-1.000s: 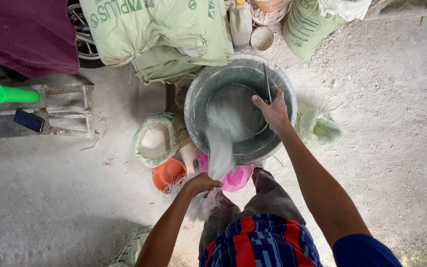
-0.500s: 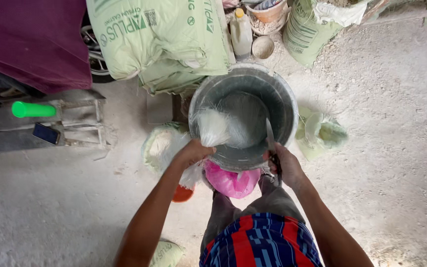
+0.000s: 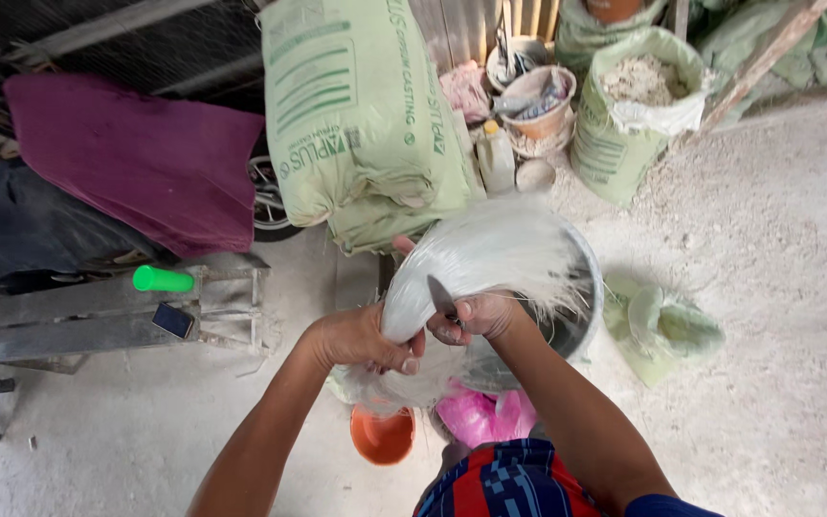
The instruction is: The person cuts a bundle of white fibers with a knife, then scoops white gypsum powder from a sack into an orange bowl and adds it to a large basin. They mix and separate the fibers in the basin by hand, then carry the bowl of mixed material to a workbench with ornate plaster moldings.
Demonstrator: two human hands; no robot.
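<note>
Two hands at work over a metal basin (image 3: 581,321): left hand (image 3: 361,337) clenched around a white fibre bundle (image 3: 485,251), right hand (image 3: 480,316) gripping a knife (image 3: 442,297); cutting underway, steady tension needed next.

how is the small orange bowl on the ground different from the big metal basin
The orange bowl is far smaller than the metal basin. The bowl is bright orange, the basin dull grey. The bowl sits in plain sight by the person's knees, while the basin is mostly hidden behind the bundle of white fibres that the left hand and right hand hold over it. Both are round, open-topped and stand on the dusty floor.
</note>
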